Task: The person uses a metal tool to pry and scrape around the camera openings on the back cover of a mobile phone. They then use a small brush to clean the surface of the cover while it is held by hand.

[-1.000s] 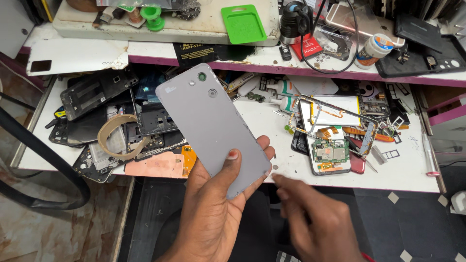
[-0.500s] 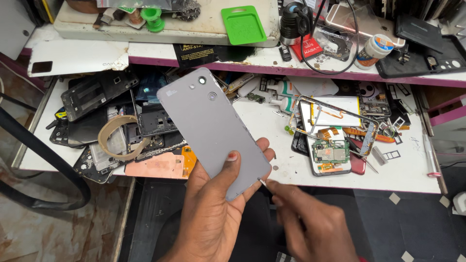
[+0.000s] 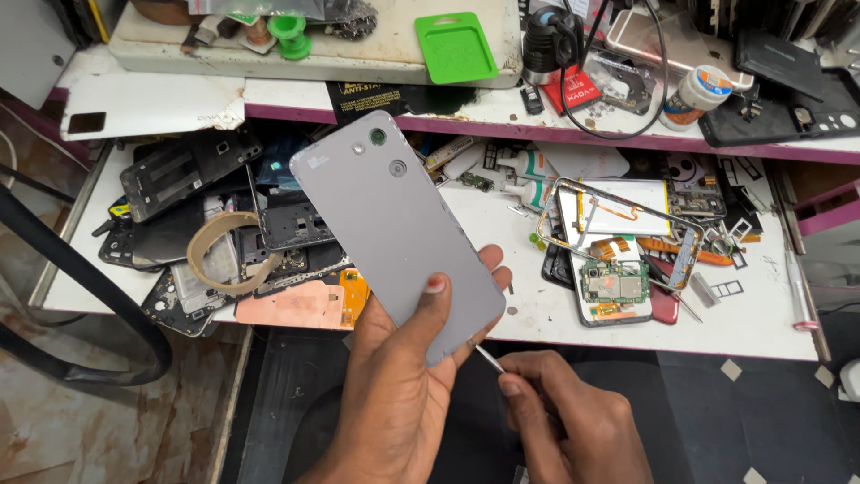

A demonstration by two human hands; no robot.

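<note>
Two hands: phone point(image 3: 399, 229), thin tool point(image 3: 489, 358).

- Your left hand point(image 3: 408, 385) holds a grey phone point(image 3: 399, 229) back side up, tilted, thumb pressed on its lower back and fingertips wrapped round its right edge.
- Your right hand point(image 3: 573, 421) pinches a thin metal pin point(image 3: 488, 358), its tip at the phone's lower corner.
- Past the phone, the white workbench point(image 3: 761, 318) is strewn with parts: an opened phone point(image 3: 618, 260) with a green circuit board, a bare metal frame, dark phone shells on the left, and a roll of tape point(image 3: 224, 255).
- On the upper shelf lie a green plastic case point(image 3: 455, 45) and a small white jar point(image 3: 699, 94).
</note>
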